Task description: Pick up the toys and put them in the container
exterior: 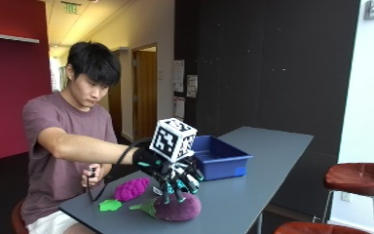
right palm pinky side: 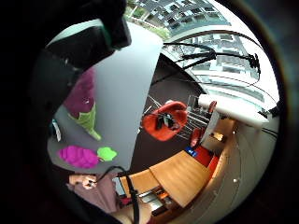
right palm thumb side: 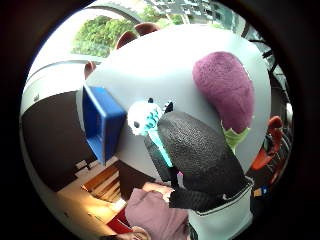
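Between the eggplant toy (exterior: 173,206) and the blue container (exterior: 218,157) the table (exterior: 265,165) is bare. Only the container's near wall stands across this path.

Person: seated at the grey table (exterior: 265,161), right arm stretched out over it.
Right hand (exterior: 171,176): black-gloved, fingers pointing down, hanging just above the dark purple plush eggplant (exterior: 174,207); contact cannot be told.
Eggplant: lies on the table near its front edge, green stem end toward the person.
Magenta plush grape bunch (exterior: 132,189): beside the eggplant, green leaf (exterior: 110,205) in front.
Blue plastic container (exterior: 218,157): behind the hand on the table.
Bare hand (exterior: 91,177): at the table's edge.
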Available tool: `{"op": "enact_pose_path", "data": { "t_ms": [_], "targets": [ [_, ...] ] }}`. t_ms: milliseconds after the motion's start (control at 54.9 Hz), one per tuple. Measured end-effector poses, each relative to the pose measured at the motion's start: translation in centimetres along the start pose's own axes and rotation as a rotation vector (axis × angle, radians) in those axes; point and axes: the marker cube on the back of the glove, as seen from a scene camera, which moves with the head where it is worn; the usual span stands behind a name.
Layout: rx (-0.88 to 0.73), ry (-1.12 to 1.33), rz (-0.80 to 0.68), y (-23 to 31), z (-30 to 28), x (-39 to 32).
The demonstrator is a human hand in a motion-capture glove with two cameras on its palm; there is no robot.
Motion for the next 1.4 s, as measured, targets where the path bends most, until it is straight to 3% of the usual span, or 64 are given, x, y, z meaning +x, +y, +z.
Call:
{"op": "enact_pose_path", "data": {
  "t_ms": [218,437,637,710,874,1074,1402],
  "targets": [
    [-0.074,-0.082,0.1,-2.9,8.2,-0.4],
    [0.189,0.005,0.053,-3.7,8.4,-0.9],
    [0.167,-0.214,0.011,-3.4,8.9,-0.7],
    [0.203,-0.179,-0.004,-2.7,8.6,-0.8],
    [0.249,-0.062,-0.06,0.3,5.3,-1.6],
    [0.322,0.0,-0.138,6.2,-3.0,-4.7],
    [0.514,0.09,-0.3,14.1,-14.6,-15.1]
  ]
}}
